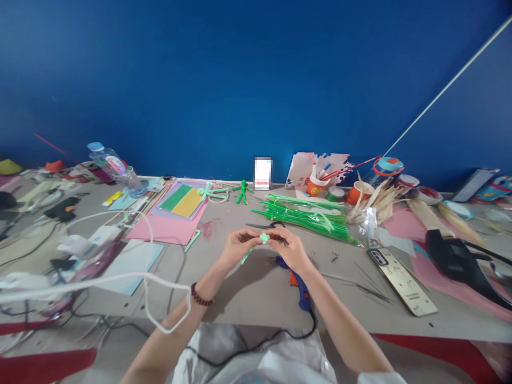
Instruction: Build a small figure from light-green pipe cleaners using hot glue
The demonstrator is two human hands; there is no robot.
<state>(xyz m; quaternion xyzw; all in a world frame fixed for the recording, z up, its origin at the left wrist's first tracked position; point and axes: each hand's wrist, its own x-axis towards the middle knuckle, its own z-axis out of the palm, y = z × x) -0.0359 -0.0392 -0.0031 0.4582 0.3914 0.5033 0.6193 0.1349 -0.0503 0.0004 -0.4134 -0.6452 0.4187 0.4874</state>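
Observation:
Between both hands, over the middle of the table, is a pale green pipe cleaner (264, 238) bent into a small knotted shape. My left hand (239, 246) pinches its left side, and a straight end hangs below those fingers. On the other side my right hand (288, 246) grips it with thumb and fingers. Just behind the fingertips lie dark scissors (260, 226), partly hidden by the right hand. A blue glue gun (303, 293) rests on the table beneath my right wrist. Further back stands a small green pipe-cleaner figure (242, 192).
Bundles of green pipe cleaners (304, 216) lie behind the right hand. A phone (402, 280) lies at right; another phone (262, 173) stands against the blue wall. Left are pink paper (164, 229), a water bottle (116, 166) and a white cable (168, 276) crossing near my left forearm. A paper cup (316, 185) holds pens.

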